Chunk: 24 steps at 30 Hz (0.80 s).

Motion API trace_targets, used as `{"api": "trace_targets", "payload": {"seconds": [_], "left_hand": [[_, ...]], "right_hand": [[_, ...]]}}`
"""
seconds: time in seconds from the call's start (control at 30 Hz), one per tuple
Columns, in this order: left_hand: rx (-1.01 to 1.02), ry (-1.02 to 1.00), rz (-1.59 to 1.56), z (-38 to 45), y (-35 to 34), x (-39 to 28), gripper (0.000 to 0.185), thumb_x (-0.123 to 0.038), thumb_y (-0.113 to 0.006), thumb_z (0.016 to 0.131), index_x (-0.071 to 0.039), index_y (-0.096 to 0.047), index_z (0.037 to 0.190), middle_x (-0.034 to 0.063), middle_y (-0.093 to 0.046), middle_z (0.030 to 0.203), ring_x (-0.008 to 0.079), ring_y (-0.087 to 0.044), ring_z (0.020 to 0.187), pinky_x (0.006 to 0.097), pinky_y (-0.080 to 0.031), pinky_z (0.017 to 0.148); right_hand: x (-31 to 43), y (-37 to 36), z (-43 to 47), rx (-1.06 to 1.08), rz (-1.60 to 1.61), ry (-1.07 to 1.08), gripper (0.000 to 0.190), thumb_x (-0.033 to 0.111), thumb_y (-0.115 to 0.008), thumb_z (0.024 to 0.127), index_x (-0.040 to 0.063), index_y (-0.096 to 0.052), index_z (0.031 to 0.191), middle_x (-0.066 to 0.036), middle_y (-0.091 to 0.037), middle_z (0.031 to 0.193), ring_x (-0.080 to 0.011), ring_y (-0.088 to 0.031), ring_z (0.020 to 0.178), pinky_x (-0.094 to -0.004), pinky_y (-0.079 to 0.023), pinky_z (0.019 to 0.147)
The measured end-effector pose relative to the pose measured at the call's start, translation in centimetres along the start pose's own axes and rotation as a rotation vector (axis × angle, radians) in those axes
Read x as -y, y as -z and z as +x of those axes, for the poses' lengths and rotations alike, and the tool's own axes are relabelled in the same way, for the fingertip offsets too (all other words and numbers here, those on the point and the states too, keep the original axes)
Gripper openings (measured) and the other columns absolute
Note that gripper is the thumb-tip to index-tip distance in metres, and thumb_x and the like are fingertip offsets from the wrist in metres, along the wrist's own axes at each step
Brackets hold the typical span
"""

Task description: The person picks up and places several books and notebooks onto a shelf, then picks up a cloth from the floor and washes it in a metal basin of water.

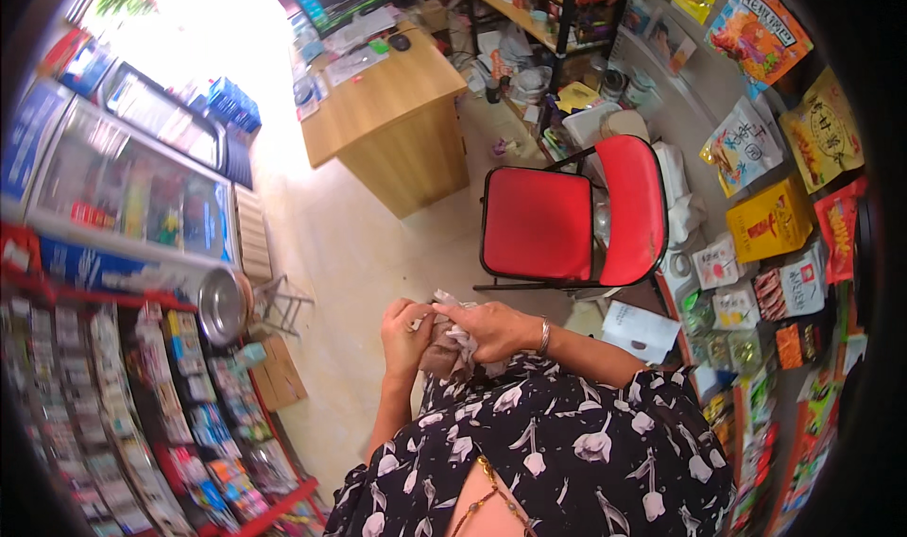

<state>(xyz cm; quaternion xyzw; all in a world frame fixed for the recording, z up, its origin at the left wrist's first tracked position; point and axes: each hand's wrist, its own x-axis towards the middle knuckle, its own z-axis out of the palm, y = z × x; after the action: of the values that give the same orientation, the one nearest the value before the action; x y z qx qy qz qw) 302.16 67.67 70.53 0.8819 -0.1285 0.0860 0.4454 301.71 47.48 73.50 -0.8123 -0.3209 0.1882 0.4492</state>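
Observation:
A crumpled cloth point(445, 353), brownish with whitish folds, is bunched between both hands in front of my body. My left hand point(407, 335) grips its upper left edge, with a ring on one finger. From the other side my right hand point(496, 330), a bracelet at its wrist, holds the cloth, thumb towards the left hand's fingers. The fingertips of the two hands nearly meet at the top. The cloth's lower part is partly hidden by the hands and by the dark floral garment.
Ahead stands a wooden desk point(382, 105) with a monitor point(340, 2). A red folding chair point(538, 225) is at front right. Packaged snacks line the right side; stocked shelves, a display fridge point(134, 183), a metal basin point(221, 304) and a cardboard box point(278, 374) are at left.

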Motion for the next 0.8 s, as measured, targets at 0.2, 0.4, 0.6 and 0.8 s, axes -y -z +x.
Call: {"api": "trace_targets", "payload": {"seconds": [0.2, 0.4, 0.6, 0.8], "left_hand": [[0.380, -0.206, 0.034, 13.6, 3.1, 6.4, 0.012, -0.005, -0.074, 0.067, -0.007, -0.067, 0.077, 0.0075, -0.058, 0.077, 0.0269, -0.059, 0.078, 0.0366, -0.047, 0.073], [0.637, -0.131, -0.244, 26.6, 0.6, 10.1, 0.013, -0.005, -0.072, 0.074, -0.006, -0.068, 0.087, 0.0092, -0.062, 0.086, 0.0254, -0.061, 0.080, 0.0347, -0.049, 0.072], [0.468, -0.151, -0.100, 42.5, -4.0, 14.0, 0.018, -0.002, -0.069, 0.080, -0.002, -0.066, 0.098, 0.0100, -0.064, 0.092, 0.0191, -0.060, 0.075, 0.0303, -0.049, 0.068], [0.484, -0.294, 0.160, 59.2, -15.1, 19.5, 0.038, -0.012, -0.060, 0.088, -0.004, -0.052, 0.124, 0.0161, -0.053, 0.123, 0.0344, -0.049, 0.114, 0.0417, -0.041, 0.096]], "right_hand": [[-4.0, 1.8, 9.7, -0.224, 0.113, -0.176, 0.068, 0.014, -0.066, 0.066, 0.007, -0.044, 0.130, -0.025, -0.064, 0.095, -0.0413, -0.062, 0.089, -0.0461, -0.050, 0.076], [-8.7, 8.0, 15.3, -0.412, 0.138, -0.363, 0.061, 0.015, -0.067, 0.067, 0.009, -0.047, 0.124, -0.023, -0.064, 0.096, -0.0408, -0.062, 0.092, -0.0440, -0.051, 0.077], [-23.6, 14.9, 16.0, -0.815, 0.166, -0.533, 0.060, 0.008, -0.068, 0.066, 0.008, -0.047, 0.122, -0.021, -0.062, 0.102, -0.0408, -0.061, 0.095, -0.0428, -0.051, 0.079], [-40.1, 23.4, 20.3, -0.816, 0.060, -0.849, 0.061, 0.007, -0.062, 0.068, 0.010, -0.043, 0.125, -0.020, -0.060, 0.112, -0.0409, -0.060, 0.096, -0.0464, -0.050, 0.076]]}}
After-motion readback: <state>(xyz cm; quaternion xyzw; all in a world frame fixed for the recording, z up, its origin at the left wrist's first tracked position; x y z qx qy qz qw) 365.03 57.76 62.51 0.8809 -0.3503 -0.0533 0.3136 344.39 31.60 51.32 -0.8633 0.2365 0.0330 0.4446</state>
